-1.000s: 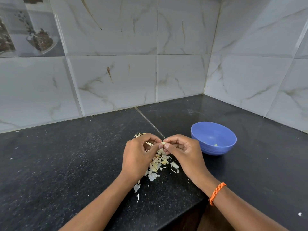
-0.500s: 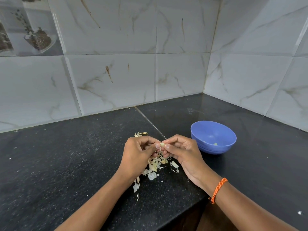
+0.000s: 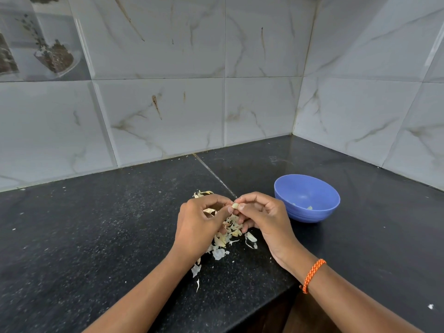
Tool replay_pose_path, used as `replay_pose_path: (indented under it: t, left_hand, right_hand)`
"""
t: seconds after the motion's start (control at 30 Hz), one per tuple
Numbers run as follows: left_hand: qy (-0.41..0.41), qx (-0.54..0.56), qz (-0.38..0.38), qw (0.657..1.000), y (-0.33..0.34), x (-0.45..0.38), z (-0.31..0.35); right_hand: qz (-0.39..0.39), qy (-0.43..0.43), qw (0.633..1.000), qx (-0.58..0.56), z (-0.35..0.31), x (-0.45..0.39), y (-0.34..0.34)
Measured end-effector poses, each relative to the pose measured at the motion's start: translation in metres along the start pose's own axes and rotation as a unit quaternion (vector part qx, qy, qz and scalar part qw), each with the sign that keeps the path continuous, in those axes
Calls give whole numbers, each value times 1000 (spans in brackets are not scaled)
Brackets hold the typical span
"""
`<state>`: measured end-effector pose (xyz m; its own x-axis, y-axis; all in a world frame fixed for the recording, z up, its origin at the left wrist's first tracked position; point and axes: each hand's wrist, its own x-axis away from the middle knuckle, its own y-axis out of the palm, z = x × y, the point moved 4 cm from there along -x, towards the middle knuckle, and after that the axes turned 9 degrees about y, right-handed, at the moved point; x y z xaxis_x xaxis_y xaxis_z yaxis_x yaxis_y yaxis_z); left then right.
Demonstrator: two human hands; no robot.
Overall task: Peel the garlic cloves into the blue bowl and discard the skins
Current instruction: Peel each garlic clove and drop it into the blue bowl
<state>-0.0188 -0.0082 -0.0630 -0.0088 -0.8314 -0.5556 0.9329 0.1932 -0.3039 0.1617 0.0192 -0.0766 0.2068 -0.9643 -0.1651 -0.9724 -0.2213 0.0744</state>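
Pinching one small garlic clove (image 3: 235, 205) between the fingertips of both hands, left hand (image 3: 200, 225) and right hand (image 3: 263, 218) meeting over the black worktop (image 3: 96, 236). Pale cream, smooth where exposed, mostly hidden by fingers; too small and too covered to tell which way its long axis runs or where its tip points. Held in the air above a loose heap of papery garlic skins (image 3: 225, 239), whitish to tan, curled and torn, scattered on the worktop under and just nearer than the hands. Both hands curled, thumbs and forefingers closed on the clove. Standing just right of the right hand, apart from it: the blue bowl (image 3: 307, 197), upright, round, with a couple of pale bits lying at its bottom. Wrapped round the right wrist, an orange braided band (image 3: 312, 275). Behind, marbled wall tiles (image 3: 168, 104) meeting in a corner.
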Motion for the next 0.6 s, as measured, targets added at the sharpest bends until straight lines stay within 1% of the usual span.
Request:
replay_pose_path:
  t: [0.13,0.2,0.27,0.3,0.37,0.4,0.47,0.5,0.53,0.57,0.6]
  left_hand:
    - [13,-66,8,998,-1,-1,-4]
    - [25,-100,9,995,0,-2,-5]
    - [28,-139,9,990,1,-2,-5]
    - [24,-161,12,987,0,-2,-5]
    - [8,-193,22,981,-4,-3,-7]
    - [-2,-197,25,980,-6,-4,-10]
    - [-20,-180,31,983,-9,-6,-16]
    - [-25,-170,32,985,-10,-7,-18]
    - [-26,-162,30,986,-11,-7,-18]
    - [-24,-157,27,987,-11,-7,-18]
    - [-22,-154,24,988,-11,-7,-19]
  right_hand:
    - [13,-45,995,85,-10,2,0]
    - [5,-68,990,122,-17,6,3]
    - [13,-105,973,204,-23,9,4]
    - [32,-126,956,262,-25,8,1]
    - [68,-148,904,395,-29,1,-10]
    - [62,-137,871,467,-29,-3,-14]
    - [9,-102,799,592,-18,-7,-15]
    - [-19,-95,766,635,-14,-7,-12]
    - [-34,-98,746,657,-17,-7,-9]
    - [-34,-106,738,665,-27,-10,-9]
    - [-22,-114,741,661,-41,-15,-11]
